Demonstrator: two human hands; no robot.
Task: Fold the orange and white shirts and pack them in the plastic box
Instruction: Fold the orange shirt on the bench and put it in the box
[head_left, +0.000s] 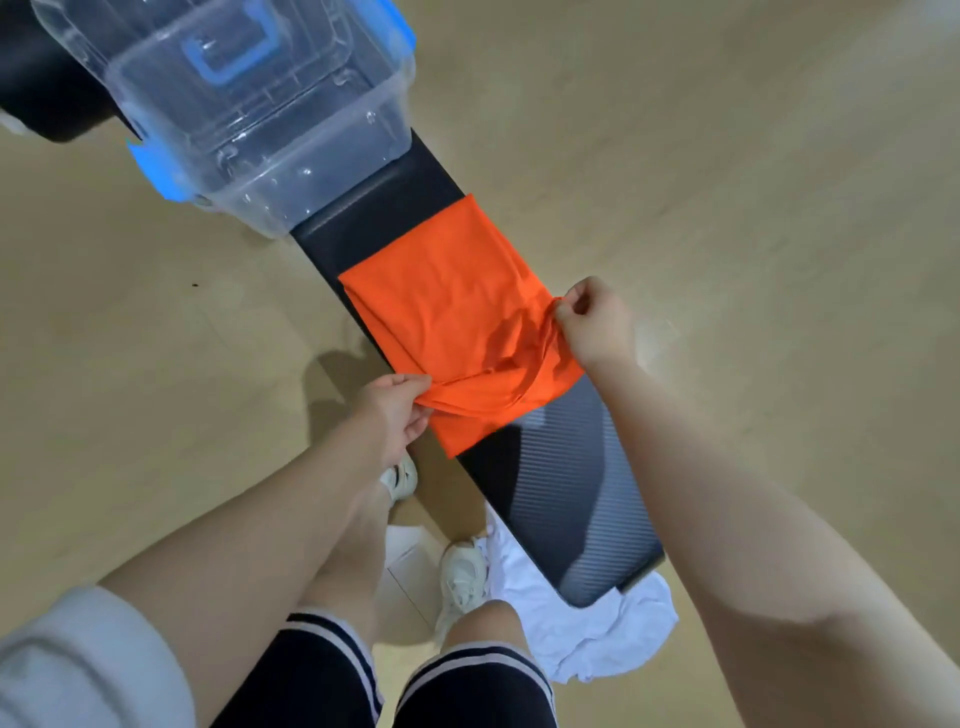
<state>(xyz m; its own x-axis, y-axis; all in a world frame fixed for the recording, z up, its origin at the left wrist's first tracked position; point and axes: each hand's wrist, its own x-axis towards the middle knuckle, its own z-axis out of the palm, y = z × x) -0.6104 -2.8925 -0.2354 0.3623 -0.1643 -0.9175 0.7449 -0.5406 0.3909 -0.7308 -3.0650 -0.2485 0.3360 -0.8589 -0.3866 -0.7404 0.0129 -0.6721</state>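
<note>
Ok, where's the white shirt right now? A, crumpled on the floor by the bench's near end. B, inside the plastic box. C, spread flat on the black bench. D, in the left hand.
A: the white shirt lies bunched on the floor, partly under the black bench.

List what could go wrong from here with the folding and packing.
1. The orange shirt overhangs the narrow black bench; as the left hand and right hand pinch its near edge, it may slip off.
2. The white shirt lies crumpled on the floor by the shoe and could get stepped on.
</note>
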